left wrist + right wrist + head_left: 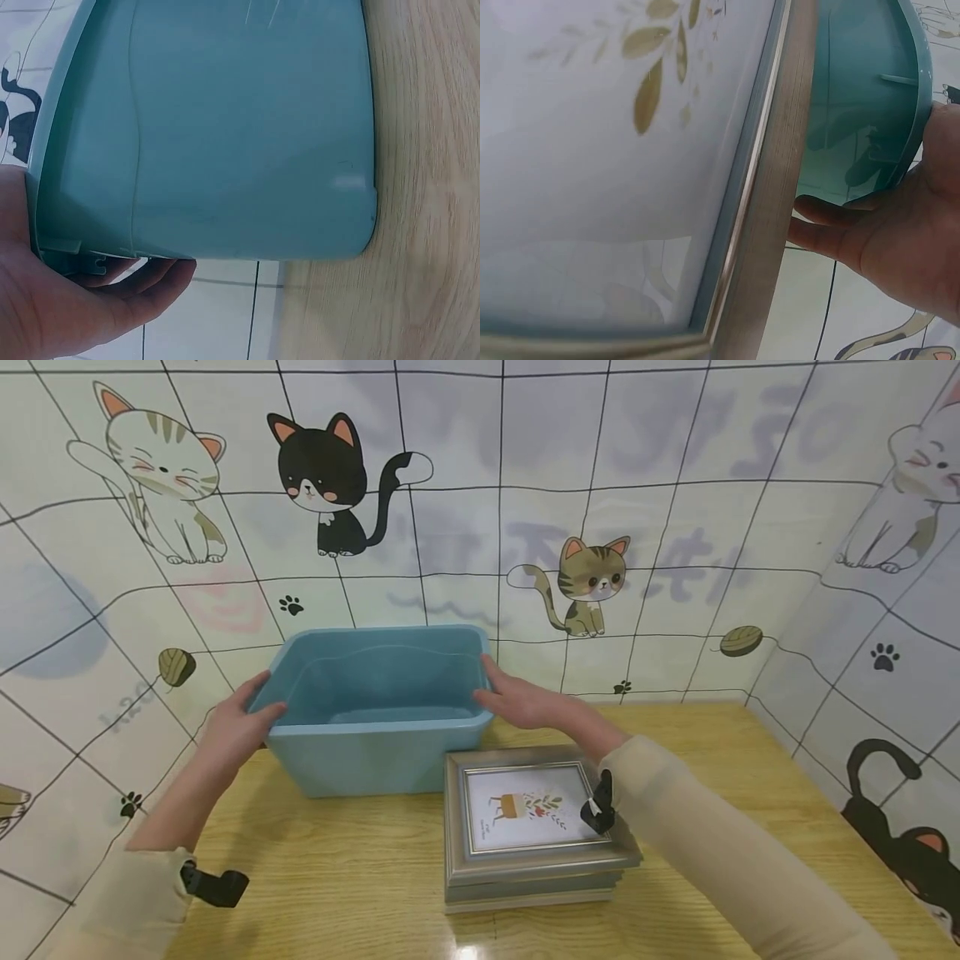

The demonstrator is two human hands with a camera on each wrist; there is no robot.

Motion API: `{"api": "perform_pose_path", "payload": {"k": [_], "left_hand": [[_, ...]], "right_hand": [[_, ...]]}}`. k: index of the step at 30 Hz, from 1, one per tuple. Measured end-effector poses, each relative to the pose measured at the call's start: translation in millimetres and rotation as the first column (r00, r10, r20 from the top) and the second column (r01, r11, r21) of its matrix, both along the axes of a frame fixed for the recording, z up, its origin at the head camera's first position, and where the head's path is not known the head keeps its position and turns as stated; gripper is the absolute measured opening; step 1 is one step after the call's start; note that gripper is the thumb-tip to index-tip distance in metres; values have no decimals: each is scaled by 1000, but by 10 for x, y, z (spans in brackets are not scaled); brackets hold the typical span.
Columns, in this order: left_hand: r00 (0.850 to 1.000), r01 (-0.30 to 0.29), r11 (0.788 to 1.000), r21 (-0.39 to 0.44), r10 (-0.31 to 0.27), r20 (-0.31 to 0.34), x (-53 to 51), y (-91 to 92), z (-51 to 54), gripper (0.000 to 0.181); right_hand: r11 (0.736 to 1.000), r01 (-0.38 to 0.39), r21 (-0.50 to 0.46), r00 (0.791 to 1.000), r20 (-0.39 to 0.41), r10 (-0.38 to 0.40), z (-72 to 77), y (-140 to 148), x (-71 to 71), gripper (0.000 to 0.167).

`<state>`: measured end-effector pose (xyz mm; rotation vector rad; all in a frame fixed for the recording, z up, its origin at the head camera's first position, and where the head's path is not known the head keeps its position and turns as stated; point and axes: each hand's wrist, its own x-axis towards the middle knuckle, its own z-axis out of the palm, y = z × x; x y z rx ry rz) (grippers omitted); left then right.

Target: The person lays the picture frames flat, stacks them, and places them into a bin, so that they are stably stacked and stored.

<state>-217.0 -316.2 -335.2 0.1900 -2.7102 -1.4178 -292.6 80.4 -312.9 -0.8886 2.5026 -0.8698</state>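
Note:
A light blue plastic storage bin (pixel 375 760) stands on the wooden table against the wall, with nothing visible inside. My left hand (pixel 236 727) holds its left end, the thumb at the front corner of the rim. In the left wrist view, the fingers (pixel 161 289) bend under the rim against the outside. At the opposite end, my right hand (pixel 521 697) holds the bin by its right rim, thumb toward the front corner. Its fingers (pixel 821 234) reach along the outer wall in the right wrist view. Below my right forearm lies a stack of picture frames (pixel 525 810).
The top frame (pixel 761 247) has a silvery-brown border and a plant print; it stands close to the bin's front right corner. A wall covering (pixel 465 527) with cartoon cats rises behind and at both sides. The wooden tabletop (pixel 345 877) extends in front and right.

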Motion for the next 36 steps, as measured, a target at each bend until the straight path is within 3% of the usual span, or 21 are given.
{"api": "perform_pose_path", "payload": {"k": [8,20,36], "left_hand": [[998,52,998,22,-53,23,15,201,8,76],[998,54,998,-31,-54,-19,-18,471,-2,73],[995,101,994,-39,-101,-11,-26,720,12,75]], "right_hand": [[999,27,-44,999,19,-26,-27,223,-6,78],[994,57,-91,998,37,-54,-26,506,-5,79],[985,99,-142,992,96,-86,-83,798,3,78]]}}
